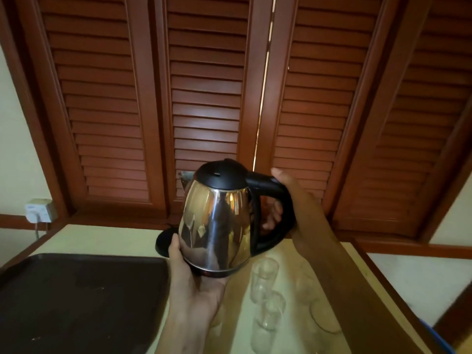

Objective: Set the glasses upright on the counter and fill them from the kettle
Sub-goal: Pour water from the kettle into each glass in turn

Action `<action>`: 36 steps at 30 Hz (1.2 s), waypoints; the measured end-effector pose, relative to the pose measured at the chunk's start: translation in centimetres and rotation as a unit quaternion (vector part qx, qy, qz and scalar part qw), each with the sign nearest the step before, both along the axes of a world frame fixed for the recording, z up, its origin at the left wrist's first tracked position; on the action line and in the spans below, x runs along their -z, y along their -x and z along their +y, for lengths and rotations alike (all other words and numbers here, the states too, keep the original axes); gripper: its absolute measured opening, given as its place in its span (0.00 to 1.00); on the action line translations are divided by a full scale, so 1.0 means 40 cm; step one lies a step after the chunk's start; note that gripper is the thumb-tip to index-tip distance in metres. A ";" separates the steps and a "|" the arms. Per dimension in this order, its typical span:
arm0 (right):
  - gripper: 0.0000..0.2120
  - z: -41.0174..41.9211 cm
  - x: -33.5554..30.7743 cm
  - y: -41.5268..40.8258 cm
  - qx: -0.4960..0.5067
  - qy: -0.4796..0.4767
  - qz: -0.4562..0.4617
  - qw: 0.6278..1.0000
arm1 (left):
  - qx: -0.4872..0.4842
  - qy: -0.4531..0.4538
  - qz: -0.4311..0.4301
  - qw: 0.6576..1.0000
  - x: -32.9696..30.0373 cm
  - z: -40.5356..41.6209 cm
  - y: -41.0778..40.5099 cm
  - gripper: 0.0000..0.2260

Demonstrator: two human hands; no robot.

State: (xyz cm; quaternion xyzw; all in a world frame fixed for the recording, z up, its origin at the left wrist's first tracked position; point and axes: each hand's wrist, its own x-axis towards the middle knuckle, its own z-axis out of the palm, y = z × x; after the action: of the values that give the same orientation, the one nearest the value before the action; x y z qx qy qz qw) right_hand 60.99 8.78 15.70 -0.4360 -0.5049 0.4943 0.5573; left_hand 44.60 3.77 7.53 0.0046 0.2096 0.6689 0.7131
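The kettle [217,221] is held up off the bench [293,290], probably so its weight is shared before pouring. The right hand [283,200] is curled round the black handle, and the left hand [194,274] cups the base from below, thumb against the steel side. The spout points away from the person, beyond the left hand. The kettle's black stand [164,242] sits just behind the left thumb. Several glasses [264,278] stand below and between the two hands; they look upright, but they are blurred and their number and fill are unclear. A dark tray [76,290] lies left of the left hand, cut off by the frame.
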 end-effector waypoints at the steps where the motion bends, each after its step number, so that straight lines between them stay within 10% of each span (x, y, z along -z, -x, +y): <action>1: 0.24 -0.015 -0.007 -0.014 0.016 0.002 0.009 1.000 | -0.001 -0.005 0.003 1.000 0.001 -0.012 -0.022 0.24; 10: 0.19 -0.101 0.037 -0.191 0.092 0.008 0.103 0.990 | 0.023 -0.061 0.183 0.981 0.033 -0.131 -0.180 0.27; 15: 0.17 -0.145 0.073 -0.266 0.074 0.043 0.130 0.988 | 0.019 -0.033 0.562 0.826 0.053 -0.204 -0.133 0.22; 21: 0.17 -0.169 0.051 -0.299 0.100 0.031 0.087 0.991 | -0.065 0.025 0.757 0.649 0.170 -0.175 -0.058 0.30; 26: 0.21 -0.178 0.041 -0.294 0.095 0.006 0.032 0.995 | -0.035 0.046 0.717 0.695 0.263 -0.138 -0.065 0.46; 36: 0.22 -0.173 0.027 -0.252 0.112 -0.019 -0.021 0.993 | -0.100 0.091 0.654 0.744 0.337 -0.102 -0.090 0.14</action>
State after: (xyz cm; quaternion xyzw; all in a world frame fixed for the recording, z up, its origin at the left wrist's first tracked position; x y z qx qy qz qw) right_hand 71.06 1.87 14.64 -0.4895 -0.4742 0.4098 0.6063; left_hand 48.21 -0.30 -5.96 0.3556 0.6837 0.5469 0.3272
